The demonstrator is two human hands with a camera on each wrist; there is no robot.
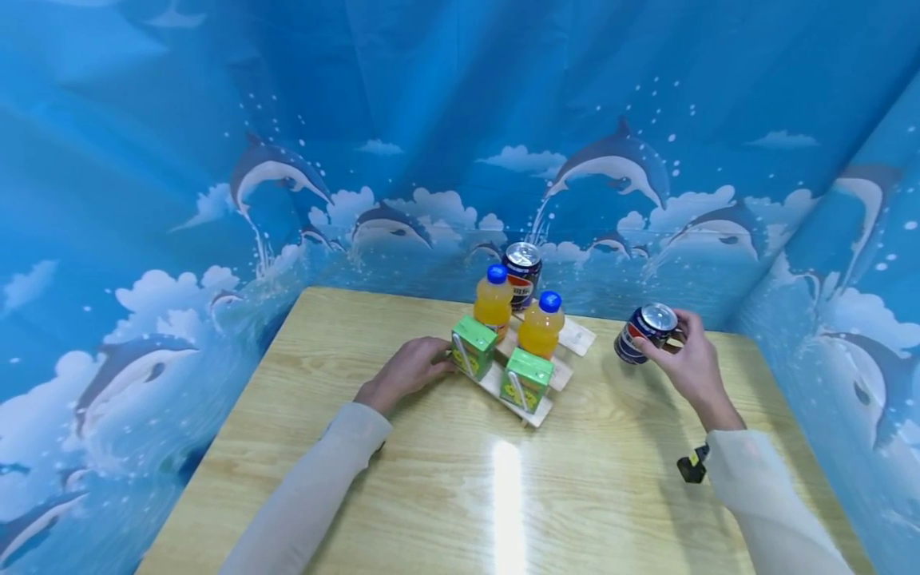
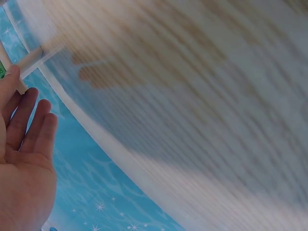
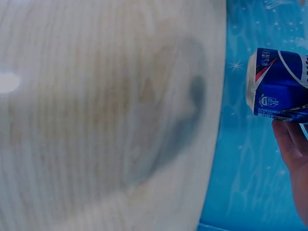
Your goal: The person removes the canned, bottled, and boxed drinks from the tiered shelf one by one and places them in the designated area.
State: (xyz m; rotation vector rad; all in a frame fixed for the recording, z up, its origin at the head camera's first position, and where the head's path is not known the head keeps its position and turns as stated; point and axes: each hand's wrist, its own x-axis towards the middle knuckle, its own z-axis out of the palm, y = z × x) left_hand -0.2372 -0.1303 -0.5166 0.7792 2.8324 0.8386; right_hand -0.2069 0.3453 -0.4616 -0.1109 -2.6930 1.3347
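My right hand grips a dark blue Pepsi can, with the thumb at its near side. In the right wrist view the can is off the tabletop, and a shadow lies on the wood. A stepped wooden rack stands mid-table. At its front left end, my left hand pinches the board between thumb and forefinger; the left wrist view shows the other fingers extended. Two green juice boxes stand on the front step, two orange drink bottles behind them, and another Pepsi can at the back left.
The rack's back step has bare wood to the right of the standing can. Beneath everything is a light wooden table. A blue dolphin-print curtain hangs close behind its back edge and along the sides.
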